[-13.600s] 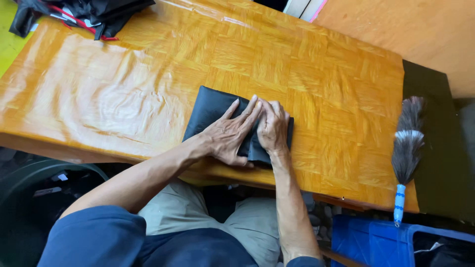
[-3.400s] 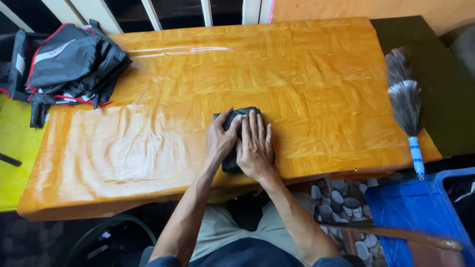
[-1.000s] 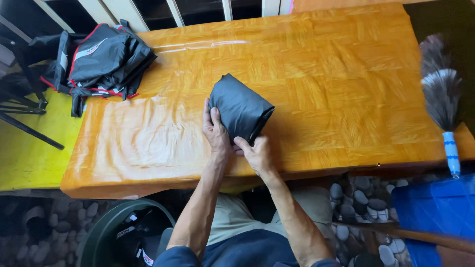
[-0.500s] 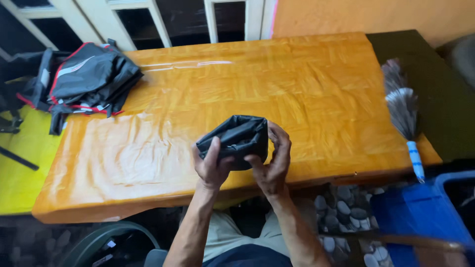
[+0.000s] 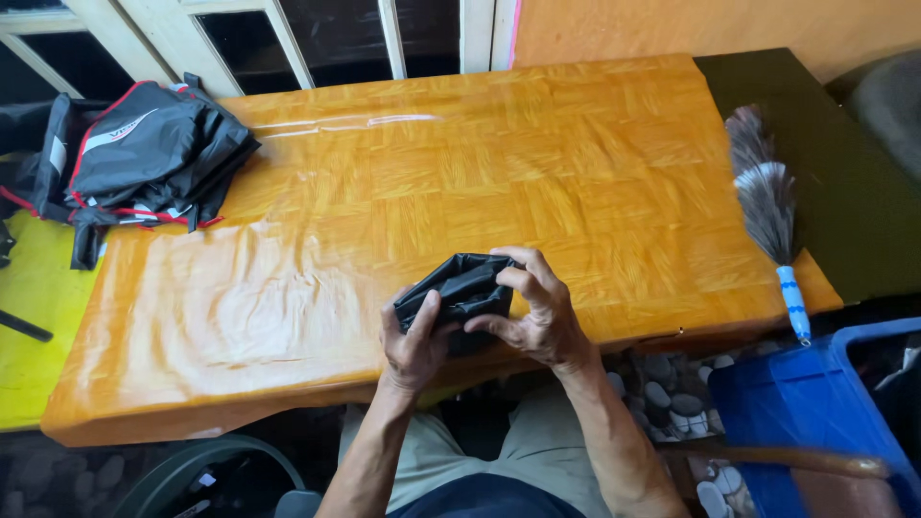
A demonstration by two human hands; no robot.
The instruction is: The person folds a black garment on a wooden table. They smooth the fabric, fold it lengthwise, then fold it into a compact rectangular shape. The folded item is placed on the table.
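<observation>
Folded black garment (image 5: 459, 295) gripped in both hands above near edge of wooden table (image 5: 499, 182).

Left hand (image 5: 414, 343) closed on lower left of bundle, thumb pressed over top. Right hand (image 5: 537, 312) clamped on right side, fingers curled over upper edge. Bundle compact, creased, raised just off table surface near front edge. Black jacket with red and white trim (image 5: 144, 158) heaped at far left corner, well apart from hands. Feather duster with blue-and-white handle (image 5: 767, 211) lying on right edge, handle overhanging toward blue plastic bin (image 5: 815, 412). Dark green mat (image 5: 825, 163) beside table at right.
</observation>
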